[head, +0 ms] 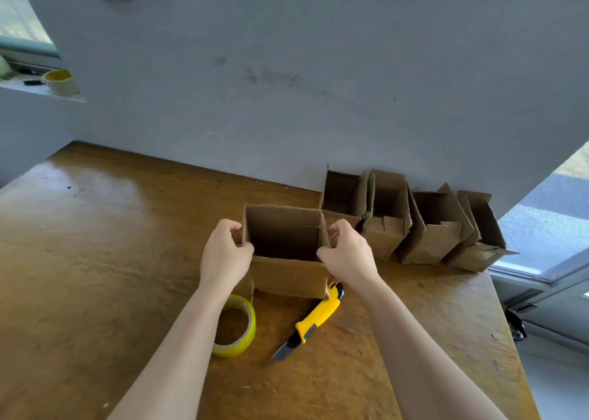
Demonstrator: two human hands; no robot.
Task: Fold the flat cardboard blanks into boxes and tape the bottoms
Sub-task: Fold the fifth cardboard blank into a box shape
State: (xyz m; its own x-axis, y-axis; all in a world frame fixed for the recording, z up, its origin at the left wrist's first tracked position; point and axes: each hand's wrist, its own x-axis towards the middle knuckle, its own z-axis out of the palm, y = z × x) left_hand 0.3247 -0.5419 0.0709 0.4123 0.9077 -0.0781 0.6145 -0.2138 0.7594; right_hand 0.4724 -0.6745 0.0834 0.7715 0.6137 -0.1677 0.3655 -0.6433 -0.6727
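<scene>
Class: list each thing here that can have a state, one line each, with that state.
Held box: upright, top open.
Left hand: grips the box's left wall.
Right hand: grips its right wall.
Tape roll: lying flat.
Utility knife: blade out, lying flat.
Row of boxes: folded, tops open.

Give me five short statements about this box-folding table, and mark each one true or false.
1. The left hand and the right hand each grip a side of the open cardboard box. True.
2. The yellow utility knife has its blade retracted. False: the blade sticks out at the end nearer the person.
3. Four folded boxes stand in a row against the wall. True.
4. The tape roll on the table lies to the right of the knife. False: it lies to the knife's left, by the left forearm.
5. A second tape roll sits on the window ledge at far left. True.
</scene>
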